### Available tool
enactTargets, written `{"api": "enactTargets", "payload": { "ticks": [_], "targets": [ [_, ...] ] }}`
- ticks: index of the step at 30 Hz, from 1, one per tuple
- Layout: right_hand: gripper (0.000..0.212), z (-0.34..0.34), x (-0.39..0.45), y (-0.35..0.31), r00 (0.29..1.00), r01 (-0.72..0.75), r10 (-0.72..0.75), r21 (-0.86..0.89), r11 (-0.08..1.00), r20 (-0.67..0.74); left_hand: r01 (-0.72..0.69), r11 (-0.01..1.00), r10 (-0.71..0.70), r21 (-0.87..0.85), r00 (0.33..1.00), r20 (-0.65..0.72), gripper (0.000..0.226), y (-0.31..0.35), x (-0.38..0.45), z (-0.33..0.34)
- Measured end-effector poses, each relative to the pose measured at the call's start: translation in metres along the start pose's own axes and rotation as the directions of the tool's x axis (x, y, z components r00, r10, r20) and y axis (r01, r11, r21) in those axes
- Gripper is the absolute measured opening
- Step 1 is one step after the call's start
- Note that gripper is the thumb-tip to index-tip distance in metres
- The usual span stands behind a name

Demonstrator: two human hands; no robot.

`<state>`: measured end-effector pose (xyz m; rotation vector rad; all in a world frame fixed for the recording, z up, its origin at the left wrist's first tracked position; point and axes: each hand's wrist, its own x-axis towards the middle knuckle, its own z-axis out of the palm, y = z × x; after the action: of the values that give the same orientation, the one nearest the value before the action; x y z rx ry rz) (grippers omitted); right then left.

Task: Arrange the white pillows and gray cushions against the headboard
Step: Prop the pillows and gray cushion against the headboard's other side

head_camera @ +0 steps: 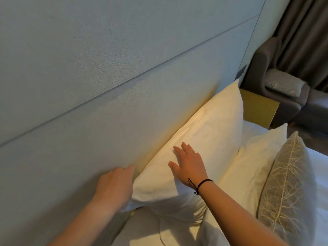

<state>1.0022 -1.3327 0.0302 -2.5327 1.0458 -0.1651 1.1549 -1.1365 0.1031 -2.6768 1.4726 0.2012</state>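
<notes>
Forearms reach in from the lower edge over the bed. The left hand sits at the near corner of a white pillow, its fingers slipped between pillow and headboard; whether they grip cannot be told. The right hand, a black cord at its wrist, lies flat on the pillow's face with fingers straight and spread. This pillow leans upright against the headboard. Just beside it stand a second white pillow and a patterned gray cushion. Farther off stands a gray armchair before a curtain.

left hand forward, right hand flat
</notes>
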Motion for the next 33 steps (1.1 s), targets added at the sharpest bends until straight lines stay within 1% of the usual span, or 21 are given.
{"api": "enactTargets", "payload": {
  "ticks": [2,4,5,8,9,10,12,13,14,15,19,21,24,26,28,29,30,32,33],
  "targets": [
    [0.066,-0.003,-0.003,0.015,0.994,-0.103,0.107,0.119,0.988,-0.026,-0.059,0.982,0.058,-0.179,0.998,-0.012,0.028,0.016,0.027,0.003],
    [0.069,-0.008,-0.005,0.034,0.974,-0.216,0.225,0.267,0.939,-0.006,-0.079,0.919,0.113,-0.385,0.991,0.066,0.031,0.035,0.058,0.007],
    [0.071,-0.011,-0.006,0.042,0.961,-0.264,0.276,0.338,0.903,0.014,-0.074,0.887,0.141,-0.457,0.984,0.114,0.034,0.045,0.074,0.009],
    [0.069,-0.018,-0.009,0.066,0.921,-0.342,0.390,0.528,0.778,0.022,-0.039,0.824,0.185,-0.565,0.961,0.204,0.040,0.077,0.124,0.014],
    [0.069,-0.022,-0.009,0.074,0.900,-0.351,0.436,0.608,0.712,0.008,-0.023,0.805,0.185,-0.593,0.959,0.213,0.041,0.089,0.141,0.014],
    [0.070,-0.026,-0.009,0.081,0.868,-0.355,0.497,0.691,0.630,-0.007,0.006,0.777,0.170,-0.630,0.960,0.220,0.041,0.101,0.158,0.013],
    [0.072,-0.034,-0.008,0.095,0.778,-0.361,0.628,0.800,0.479,-0.025,0.083,0.707,0.121,-0.703,0.964,0.236,0.039,0.123,0.192,0.008],
    [0.071,-0.037,-0.008,0.101,0.740,-0.365,0.672,0.823,0.435,-0.027,0.110,0.677,0.102,-0.728,0.965,0.240,0.039,0.134,0.209,0.004],
    [0.071,-0.039,-0.007,0.106,0.720,-0.367,0.693,0.834,0.412,-0.026,0.121,0.659,0.095,-0.742,0.966,0.242,0.039,0.146,0.226,0.000],
    [0.070,-0.039,-0.005,0.110,0.716,-0.364,0.698,0.840,0.402,-0.023,0.116,0.656,0.099,-0.746,0.966,0.237,0.039,0.158,0.243,-0.004],
    [0.065,-0.032,0.010,0.124,0.742,-0.351,0.671,0.843,0.407,-0.015,0.035,0.684,0.131,-0.729,0.977,0.169,0.040,0.210,0.305,-0.014],
    [0.064,-0.026,0.020,0.131,0.755,-0.359,0.656,0.833,0.421,-0.007,-0.024,0.698,0.151,-0.715,0.982,0.114,0.040,0.235,0.332,-0.017],
    [0.064,-0.015,0.031,0.138,0.764,-0.370,0.644,0.837,0.403,0.027,-0.115,0.724,0.181,-0.680,0.983,0.026,0.040,0.263,0.364,-0.019],
    [0.065,-0.006,0.034,0.139,0.765,-0.391,0.643,0.827,0.404,0.048,-0.172,0.740,0.216,-0.650,0.976,-0.012,0.035,0.275,0.378,-0.020],
    [0.065,0.001,0.037,0.137,0.762,-0.409,0.646,0.812,0.417,0.052,-0.240,0.753,0.268,-0.613,0.962,-0.047,0.022,0.279,0.386,-0.021],
    [0.065,0.003,0.038,0.136,0.761,-0.412,0.646,0.808,0.422,0.050,-0.292,0.775,0.297,-0.560,0.951,-0.085,0.016,0.278,0.388,-0.023],
    [0.065,0.005,0.039,0.134,0.760,-0.413,0.648,0.806,0.424,0.048,-0.362,0.811,0.334,-0.459,0.932,-0.144,0.013,0.276,0.390,-0.025],
    [0.065,0.006,0.042,0.129,0.758,-0.418,0.650,0.803,0.426,0.050,-0.469,0.873,0.425,-0.134,0.866,-0.263,0.010,0.270,0.392,-0.032],
    [0.065,0.006,0.042,0.127,0.762,-0.420,0.645,0.799,0.430,0.054,-0.490,0.871,0.474,0.024,0.829,-0.296,0.012,0.269,0.392,-0.035]
  ]
}}
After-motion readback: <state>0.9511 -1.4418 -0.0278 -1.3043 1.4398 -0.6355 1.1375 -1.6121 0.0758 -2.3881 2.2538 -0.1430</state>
